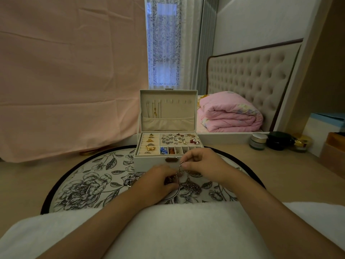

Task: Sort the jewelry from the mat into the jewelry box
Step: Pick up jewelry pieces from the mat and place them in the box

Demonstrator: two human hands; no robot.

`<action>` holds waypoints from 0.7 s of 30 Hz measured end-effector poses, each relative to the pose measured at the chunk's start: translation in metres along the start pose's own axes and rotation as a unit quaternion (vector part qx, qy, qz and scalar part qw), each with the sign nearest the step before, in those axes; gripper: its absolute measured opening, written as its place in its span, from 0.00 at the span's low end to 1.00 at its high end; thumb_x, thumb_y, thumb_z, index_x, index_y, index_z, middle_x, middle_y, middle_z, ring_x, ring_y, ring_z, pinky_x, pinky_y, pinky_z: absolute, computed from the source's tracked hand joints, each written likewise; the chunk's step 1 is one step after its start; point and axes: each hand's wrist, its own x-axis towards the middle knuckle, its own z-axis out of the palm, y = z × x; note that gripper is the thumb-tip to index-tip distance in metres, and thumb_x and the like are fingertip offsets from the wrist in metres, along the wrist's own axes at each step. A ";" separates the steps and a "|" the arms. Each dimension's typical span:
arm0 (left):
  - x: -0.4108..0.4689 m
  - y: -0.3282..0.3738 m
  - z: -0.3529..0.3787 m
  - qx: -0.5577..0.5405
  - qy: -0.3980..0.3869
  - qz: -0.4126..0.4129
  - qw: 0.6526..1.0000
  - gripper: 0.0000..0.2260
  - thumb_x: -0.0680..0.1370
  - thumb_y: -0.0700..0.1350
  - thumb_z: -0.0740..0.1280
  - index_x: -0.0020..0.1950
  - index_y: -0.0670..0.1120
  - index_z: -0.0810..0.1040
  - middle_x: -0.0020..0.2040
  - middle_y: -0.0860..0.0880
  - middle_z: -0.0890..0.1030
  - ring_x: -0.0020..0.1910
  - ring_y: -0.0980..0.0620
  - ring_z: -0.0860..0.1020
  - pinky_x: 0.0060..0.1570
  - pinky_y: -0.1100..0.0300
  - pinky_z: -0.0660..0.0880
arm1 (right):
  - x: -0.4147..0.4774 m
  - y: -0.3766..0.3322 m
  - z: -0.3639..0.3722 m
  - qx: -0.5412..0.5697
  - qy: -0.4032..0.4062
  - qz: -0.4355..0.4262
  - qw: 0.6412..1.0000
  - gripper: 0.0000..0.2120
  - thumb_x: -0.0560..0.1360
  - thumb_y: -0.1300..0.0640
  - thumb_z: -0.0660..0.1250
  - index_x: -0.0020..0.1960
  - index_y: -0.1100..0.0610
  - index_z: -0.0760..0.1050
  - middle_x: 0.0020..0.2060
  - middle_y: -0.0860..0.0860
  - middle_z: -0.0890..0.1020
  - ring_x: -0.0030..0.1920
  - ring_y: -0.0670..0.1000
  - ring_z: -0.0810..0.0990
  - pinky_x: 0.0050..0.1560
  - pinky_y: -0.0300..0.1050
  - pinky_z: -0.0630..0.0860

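Observation:
A cream jewelry box [149, 161] stands open at the back of a round floral mat [89, 180]. Its tray holds gold rings on the left, small earrings on the right and coloured pieces in narrow front slots. Thin necklaces hang inside the lid. Just in front of the box, my right hand [203, 164] pinches the upper end of a silver chain [188, 182], which hangs down into a tangled pile on the mat. My left hand [158, 181] rests curled on the left side of that pile, fingers on the chains. Another small chain piece [130, 182] lies left of my left hand.
Three cosmetic jars [258, 141] stand on the tabletop at the right, beside a brown box [332, 152]. A white towel [177, 230] covers the near edge under my forearms. A pink sheet hangs at the left. A bed with a folded pink quilt is behind.

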 end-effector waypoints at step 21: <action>-0.005 0.005 -0.015 0.074 -0.016 -0.061 0.995 0.05 0.75 0.53 0.72 0.49 0.59 0.84 0.49 0.61 0.80 0.45 0.61 0.75 0.48 0.61 0.75 | -0.002 0.000 0.005 -0.313 -0.109 0.061 0.941 0.07 0.74 0.53 0.75 0.52 0.48 0.85 0.44 0.41 0.85 0.45 0.40 0.81 0.46 0.33 0.75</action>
